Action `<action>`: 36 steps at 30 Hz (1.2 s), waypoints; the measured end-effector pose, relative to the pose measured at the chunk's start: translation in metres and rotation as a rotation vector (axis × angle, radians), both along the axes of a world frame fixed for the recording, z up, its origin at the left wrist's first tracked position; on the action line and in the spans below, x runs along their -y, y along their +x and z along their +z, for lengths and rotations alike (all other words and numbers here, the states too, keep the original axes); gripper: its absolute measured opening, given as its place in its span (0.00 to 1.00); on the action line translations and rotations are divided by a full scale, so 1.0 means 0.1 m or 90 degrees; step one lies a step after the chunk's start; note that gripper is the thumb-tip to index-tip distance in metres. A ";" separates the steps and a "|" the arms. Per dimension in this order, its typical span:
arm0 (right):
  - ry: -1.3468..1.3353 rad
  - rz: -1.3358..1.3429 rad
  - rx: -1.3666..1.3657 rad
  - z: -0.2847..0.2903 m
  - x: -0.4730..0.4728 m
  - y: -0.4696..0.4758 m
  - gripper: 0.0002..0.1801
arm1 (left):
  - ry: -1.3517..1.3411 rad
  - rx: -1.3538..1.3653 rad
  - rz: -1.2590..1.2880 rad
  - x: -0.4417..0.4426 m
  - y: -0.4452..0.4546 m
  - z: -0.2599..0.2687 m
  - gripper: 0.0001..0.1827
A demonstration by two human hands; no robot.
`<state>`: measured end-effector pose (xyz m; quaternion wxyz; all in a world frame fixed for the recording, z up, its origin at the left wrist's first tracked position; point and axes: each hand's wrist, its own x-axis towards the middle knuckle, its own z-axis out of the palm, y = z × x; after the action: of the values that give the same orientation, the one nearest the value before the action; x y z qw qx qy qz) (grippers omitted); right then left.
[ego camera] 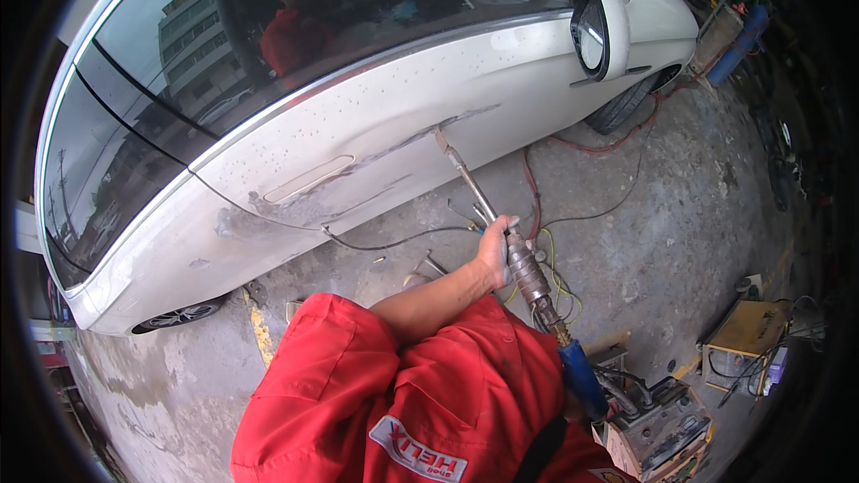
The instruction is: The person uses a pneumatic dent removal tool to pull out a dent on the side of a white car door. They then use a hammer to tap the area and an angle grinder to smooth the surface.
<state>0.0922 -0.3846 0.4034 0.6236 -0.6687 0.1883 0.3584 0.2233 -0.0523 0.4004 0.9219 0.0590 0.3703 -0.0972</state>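
Observation:
My left hand (495, 253) grips the steel shaft of a slide-hammer dent puller (527, 275), just above its thick sliding weight. The flat tip of the puller (440, 139) meets a scraped grey crease (419, 136) in the white car door (376, 107). Its blue handle (581, 376) slants down beside my red work clothes. My right hand is mostly hidden, with at most a small dark patch showing by the handle's lower end. Around the flush door handle (309, 178), the paint is sanded to dull grey patches.
A black cable (396, 241) runs from the door's edge to the concrete floor (604, 241). Red hoses (532, 181) and a yellow-green cord (560, 275) lie there too. The side mirror (607, 33) juts out. Boxy equipment (661, 429) with thick cables stands at lower right, near another box (745, 329).

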 end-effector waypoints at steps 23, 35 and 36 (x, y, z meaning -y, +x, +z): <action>0.003 0.037 0.050 0.19 0.06 -0.07 0.05 | -0.035 -0.002 0.099 -0.42 0.21 -0.03 0.20; -0.216 0.216 0.513 0.69 0.63 -0.32 0.10 | -0.240 0.331 -0.017 0.65 -0.45 -0.26 0.17; -0.187 0.183 0.437 0.56 0.67 -0.37 0.10 | -0.209 0.292 -0.019 0.65 -0.39 -0.24 0.17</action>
<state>0.0553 -0.4515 0.4597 0.4915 -0.8512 -0.0774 0.1671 0.1841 -0.1174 0.3767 0.9773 -0.0655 0.1304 -0.1533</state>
